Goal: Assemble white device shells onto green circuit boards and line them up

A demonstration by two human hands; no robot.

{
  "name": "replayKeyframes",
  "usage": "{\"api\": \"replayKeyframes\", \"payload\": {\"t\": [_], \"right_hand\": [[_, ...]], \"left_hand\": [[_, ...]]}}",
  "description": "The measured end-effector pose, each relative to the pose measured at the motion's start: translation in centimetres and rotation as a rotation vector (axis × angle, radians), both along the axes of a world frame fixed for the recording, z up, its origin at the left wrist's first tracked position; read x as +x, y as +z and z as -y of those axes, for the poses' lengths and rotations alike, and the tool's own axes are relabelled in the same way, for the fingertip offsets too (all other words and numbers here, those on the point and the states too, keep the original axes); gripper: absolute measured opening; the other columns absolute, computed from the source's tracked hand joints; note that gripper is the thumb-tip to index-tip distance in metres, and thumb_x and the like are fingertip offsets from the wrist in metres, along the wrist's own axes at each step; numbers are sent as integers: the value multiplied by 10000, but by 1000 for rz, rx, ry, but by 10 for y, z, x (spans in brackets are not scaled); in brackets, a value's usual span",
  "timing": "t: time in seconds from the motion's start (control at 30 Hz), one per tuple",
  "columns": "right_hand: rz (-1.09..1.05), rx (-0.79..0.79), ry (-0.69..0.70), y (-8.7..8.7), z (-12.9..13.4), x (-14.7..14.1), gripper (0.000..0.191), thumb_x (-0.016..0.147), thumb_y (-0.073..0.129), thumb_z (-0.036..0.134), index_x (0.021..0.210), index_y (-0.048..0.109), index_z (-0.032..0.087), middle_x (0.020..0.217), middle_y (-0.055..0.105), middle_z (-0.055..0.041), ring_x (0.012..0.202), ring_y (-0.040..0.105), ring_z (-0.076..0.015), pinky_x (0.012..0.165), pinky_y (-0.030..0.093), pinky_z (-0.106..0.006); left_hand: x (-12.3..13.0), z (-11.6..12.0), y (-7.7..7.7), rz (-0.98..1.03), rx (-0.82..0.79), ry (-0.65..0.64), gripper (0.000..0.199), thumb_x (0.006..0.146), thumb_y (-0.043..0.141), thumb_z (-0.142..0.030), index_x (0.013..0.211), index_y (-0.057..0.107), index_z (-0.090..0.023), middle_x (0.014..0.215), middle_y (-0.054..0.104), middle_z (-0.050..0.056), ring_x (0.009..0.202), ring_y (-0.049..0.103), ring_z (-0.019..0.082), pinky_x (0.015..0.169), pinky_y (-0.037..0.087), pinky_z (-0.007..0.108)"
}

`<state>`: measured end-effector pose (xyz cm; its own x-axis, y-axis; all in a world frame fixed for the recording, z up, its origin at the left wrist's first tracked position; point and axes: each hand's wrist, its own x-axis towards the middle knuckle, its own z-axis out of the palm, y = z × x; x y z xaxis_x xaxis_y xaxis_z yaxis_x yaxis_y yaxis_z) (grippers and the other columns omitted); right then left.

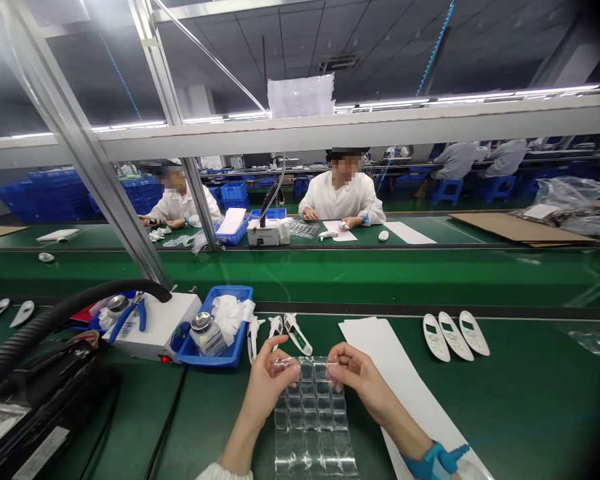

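Blister sheet [313, 427] — L hand [269, 381], R hand [356, 377]

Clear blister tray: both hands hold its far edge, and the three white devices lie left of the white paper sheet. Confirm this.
Wrong on one point: the head view shows the three white devices right of the white paper sheet, not left of it. The rest stands: the left hand and right hand hold the far edge of the clear blister tray.

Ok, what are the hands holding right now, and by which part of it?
The left hand and right hand are pinching a clear plastic blister tray along its top edge, one hand near each upper corner.
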<state>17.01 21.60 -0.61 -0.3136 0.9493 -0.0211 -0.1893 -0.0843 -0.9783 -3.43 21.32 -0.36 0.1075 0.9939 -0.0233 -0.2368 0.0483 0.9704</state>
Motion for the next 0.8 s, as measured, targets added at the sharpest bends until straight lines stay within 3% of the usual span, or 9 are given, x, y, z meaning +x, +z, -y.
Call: {"api": "replayKeyframes", "payload": {"t": [0.33, 0.53, 0.7, 0.8], "right_hand": [[1, 117, -67, -8, -1, -1, 257, 808, 704, 406, 775, 554, 200, 772, 563, 8, 668, 535, -147, 600, 397, -271], [164, 239, -176, -14, -2, -2, 222, 819, 695, 352, 741, 550, 202, 745, 540, 9, 689, 513, -158, 652, 410, -296], [138, 510, -479, 3, -1, 10, 142, 844, 661, 235, 761, 551, 203, 799, 549, -12, 746, 534, -170, 644, 444, -296], [67, 744, -748, 32, 15, 16, 111, 838, 641, 112, 840, 575, 201, 854, 560, -28, 797, 559, -183, 650, 479, -311]], "left_hand": [[-3, 2, -6, -138, 113, 46, 420, 744, 718, -299, 1118, 548, -210, 752, 631, -30, 721, 605, 139, 673, 486, 261], [-4, 0, -10, -218, 144, 65, 290, 762, 701, -294, 1025, 620, -202, 763, 628, -16, 779, 619, 161, 720, 487, 279], [-6, 1, -13, -226, 180, 146, 381, 787, 700, -337, 1132, 578, -234, 1046, 633, 23, 1000, 576, 158, 925, 435, 277], [-6, 0, -16, -174, 128, 183, 315, 823, 644, -439, 1033, 576, -213, 831, 608, -13, 750, 576, 107, 687, 474, 210]]}}
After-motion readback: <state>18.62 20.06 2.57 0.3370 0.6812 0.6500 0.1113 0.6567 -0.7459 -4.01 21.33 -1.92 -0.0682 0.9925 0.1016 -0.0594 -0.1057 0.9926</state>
